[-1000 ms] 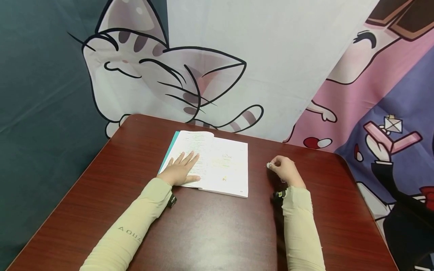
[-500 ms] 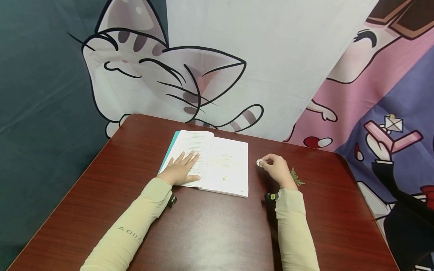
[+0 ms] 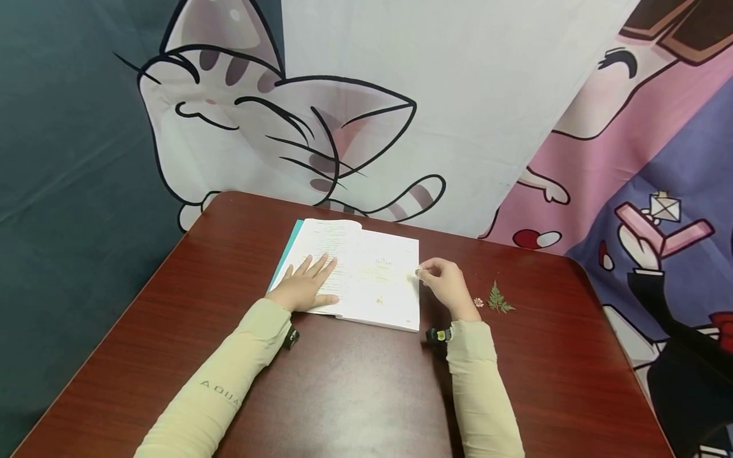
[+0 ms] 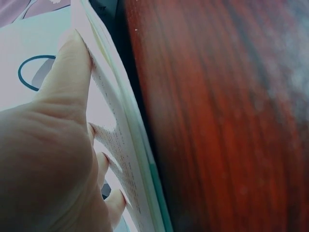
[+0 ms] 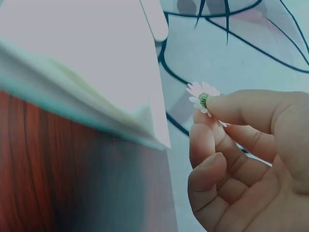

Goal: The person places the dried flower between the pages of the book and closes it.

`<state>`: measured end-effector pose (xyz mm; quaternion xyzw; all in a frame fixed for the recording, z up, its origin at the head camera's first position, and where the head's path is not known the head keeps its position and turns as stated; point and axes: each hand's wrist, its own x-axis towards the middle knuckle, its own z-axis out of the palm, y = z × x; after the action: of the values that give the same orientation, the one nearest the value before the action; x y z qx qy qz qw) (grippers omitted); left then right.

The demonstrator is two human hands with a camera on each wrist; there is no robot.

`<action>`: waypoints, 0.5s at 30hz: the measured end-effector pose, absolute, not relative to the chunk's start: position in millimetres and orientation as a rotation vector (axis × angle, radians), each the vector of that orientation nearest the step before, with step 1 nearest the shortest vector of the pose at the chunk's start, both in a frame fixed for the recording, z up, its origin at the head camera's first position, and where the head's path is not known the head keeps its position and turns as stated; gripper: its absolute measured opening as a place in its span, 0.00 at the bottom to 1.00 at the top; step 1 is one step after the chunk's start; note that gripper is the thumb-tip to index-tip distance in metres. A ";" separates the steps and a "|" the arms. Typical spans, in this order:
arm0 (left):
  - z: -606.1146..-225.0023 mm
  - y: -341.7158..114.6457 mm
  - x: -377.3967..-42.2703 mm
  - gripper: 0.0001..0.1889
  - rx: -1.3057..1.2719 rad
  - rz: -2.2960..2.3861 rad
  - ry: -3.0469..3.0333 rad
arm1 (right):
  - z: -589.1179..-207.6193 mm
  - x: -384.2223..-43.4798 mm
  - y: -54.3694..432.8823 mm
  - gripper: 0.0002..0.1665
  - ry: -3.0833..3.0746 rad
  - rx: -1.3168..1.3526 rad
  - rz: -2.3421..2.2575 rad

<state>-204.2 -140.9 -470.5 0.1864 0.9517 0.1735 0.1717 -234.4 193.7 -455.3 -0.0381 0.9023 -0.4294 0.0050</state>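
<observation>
An open book (image 3: 385, 292) with a teal cover edge lies on the table. My left hand (image 3: 303, 289) rests flat on its left page, fingers spread; the left wrist view shows the thumb (image 4: 72, 67) stretched along the paper. Between thumb and index finger my right hand (image 3: 448, 285) pinches a small white daisy (image 5: 203, 96) with a green centre, at the book's right edge. To the right of that hand, a small pale pink flower (image 3: 478, 303) and a green fern-like leaf (image 3: 497, 298) lie on the table.
The dark red wooden table (image 3: 355, 381) has rounded far corners. Behind it hangs a cloth backdrop (image 3: 469, 95) printed with cartoon figures, close to the table's far edge.
My right hand has moved left with the daisy, up to the book's edge. The leaf and the pink flower have come into view behind it. My left hand has stayed still.
</observation>
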 end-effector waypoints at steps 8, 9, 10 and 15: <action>-465.5 -140.8 -201.1 0.47 0.509 0.494 2.687 | -459.8 -240.2 159.2 0.07 2.772 -0.047 -1.498; -467.3 -140.8 -201.8 0.47 0.510 0.493 2.687 | -459.2 -240.7 155.1 0.07 2.763 -0.044 -1.510; -469.3 -140.9 -202.9 0.47 0.511 0.494 2.687 | -459.2 -241.6 151.4 0.06 2.750 -0.043 -1.525; -478.3 -142.2 -207.6 0.47 0.523 0.502 2.697 | -457.5 -245.3 133.8 0.05 2.724 -0.094 -1.536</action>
<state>-207.6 -142.2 -478.3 0.1844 0.9511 0.1770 0.1735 -245.3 133.8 -457.5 -0.0300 0.8707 -0.4909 0.0068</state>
